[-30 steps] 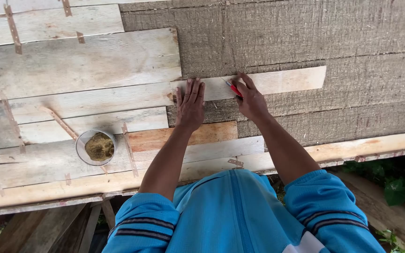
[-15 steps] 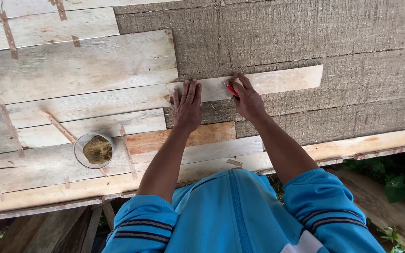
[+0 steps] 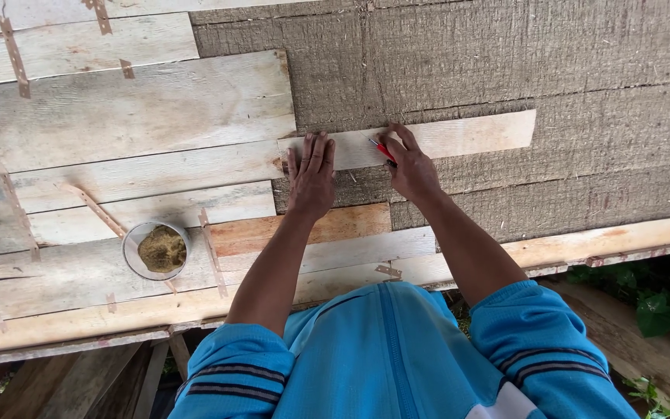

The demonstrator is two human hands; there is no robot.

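One pale, narrow wooden strip [image 3: 436, 138] lies on rough grey boards [image 3: 552, 54].

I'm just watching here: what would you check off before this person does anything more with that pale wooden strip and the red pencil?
1. Left hand flat on the pale strip, pinning it: ok.
2. Right hand gripping the red pencil, tip at the strip: ok.
3. Strip's left end butted against the neighbouring plank: ok, they appear to touch.
4. Strip lying level on the rough grey surface: cannot tell.
5. Any mark drawn on the strip: cannot tell, hands cover it.
6. Tin of sawdust-like stuff away from both hands: ok.
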